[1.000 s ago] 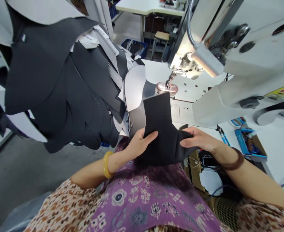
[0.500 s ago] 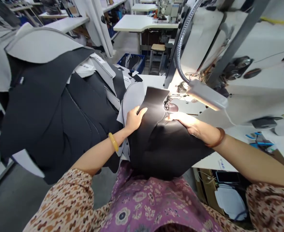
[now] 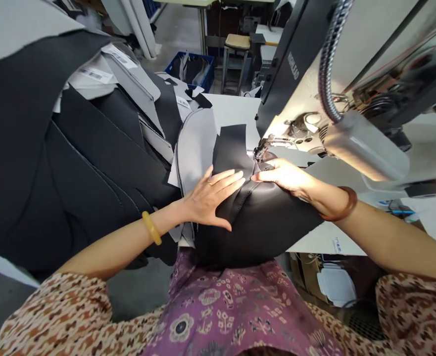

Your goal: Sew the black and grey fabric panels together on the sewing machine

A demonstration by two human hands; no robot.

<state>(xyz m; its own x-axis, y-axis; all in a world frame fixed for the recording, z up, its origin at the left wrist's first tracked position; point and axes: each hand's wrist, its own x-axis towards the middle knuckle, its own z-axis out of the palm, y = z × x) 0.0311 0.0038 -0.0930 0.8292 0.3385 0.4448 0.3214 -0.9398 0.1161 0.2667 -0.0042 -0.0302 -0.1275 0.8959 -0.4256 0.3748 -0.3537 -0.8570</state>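
Observation:
A piece of black leather-like material [image 3: 266, 217] lies over the front of the sewing machine's table and hangs toward my lap. A stitched seam runs across it up to the presser foot [image 3: 258, 154]. My left hand [image 3: 214, 195] rests flat on the material, left of the seam, fingers spread. Close to the presser foot, my right hand [image 3: 282, 175] pinches the material at the seam between thumb and fingers; part of those fingers is hidden beneath it. The sewing machine [image 3: 299, 99] stands over the right side with its lamp [image 3: 366, 143] lit.
Large black panels with grey backing [image 3: 91, 163] are heaped on the left, some with white labels [image 3: 95, 75]. Behind stand a blue crate [image 3: 191, 69] of pieces and a stool [image 3: 237, 42]. A white plastic lid [image 3: 336, 284] lies below the table at right.
My left hand has let go of the material's left edge and moved down and right to lie flat on it. My right hand keeps its grip near the presser foot. The view has tilted lower.

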